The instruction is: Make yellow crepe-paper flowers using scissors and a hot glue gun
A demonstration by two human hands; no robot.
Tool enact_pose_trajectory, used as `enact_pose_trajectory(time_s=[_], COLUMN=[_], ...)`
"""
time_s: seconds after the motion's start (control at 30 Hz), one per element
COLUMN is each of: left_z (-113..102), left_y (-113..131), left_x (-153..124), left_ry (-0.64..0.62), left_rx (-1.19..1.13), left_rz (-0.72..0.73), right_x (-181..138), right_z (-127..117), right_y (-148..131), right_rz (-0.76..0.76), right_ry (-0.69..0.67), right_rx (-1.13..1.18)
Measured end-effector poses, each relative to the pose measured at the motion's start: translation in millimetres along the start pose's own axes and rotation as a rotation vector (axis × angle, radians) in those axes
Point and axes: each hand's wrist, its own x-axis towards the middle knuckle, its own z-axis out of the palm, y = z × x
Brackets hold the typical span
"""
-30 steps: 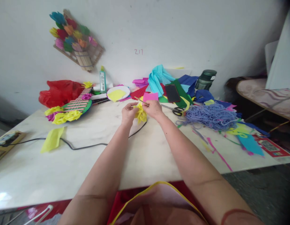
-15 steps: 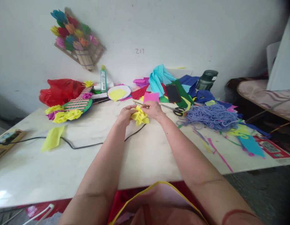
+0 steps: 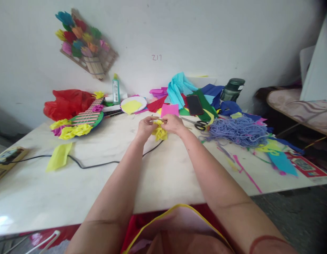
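Note:
Between my two hands a yellow crepe-paper flower (image 3: 160,133) hangs just above the tabletop, its petals bunched. A thin brown stick (image 3: 158,119) lies crosswise along its top edge. My left hand (image 3: 145,127) is closed on the flower's left side, its fingertips also close to the stick's end. My right hand (image 3: 174,124) pinches the stick at its right part, with fingers against the petals. The exact hold of the fingertips is partly hidden. Behind the right hand lies a pink paper square (image 3: 170,110), and scissors (image 3: 200,125) rest to its right.
A strip of yellow paper (image 3: 59,157) and a black cable (image 3: 93,165) lie on the left. Farther back stands a decorated paper lute shape (image 3: 86,118). To the right are a blue yarn heap (image 3: 238,131), a phone (image 3: 194,105) and a dark green bottle (image 3: 232,90).
My left hand has shifted slightly right, nearer my right hand. The stick now lies more level between both hands, and the flower's spread petals have turned and bunched together.

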Motion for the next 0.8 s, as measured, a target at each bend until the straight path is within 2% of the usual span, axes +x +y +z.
enact_pose_trajectory(time_s=[0.1,0.37,0.8], left_z=[0,-6,-6], left_y=[1,9,0], left_x=[0,-3,2], left_ry=[0.007,0.027,0.096], left_rx=[0.002,-0.025,0.027], left_rz=[-0.022,-0.190,-0.203], right_x=[1,-1,9], right_z=[2,6,18], right_y=[3,7,17], right_rz=[-0.054,-0.194,-0.252], right_ry=[0.013,0.028,-0.006], right_rx=[-0.015,0.017,0.439])
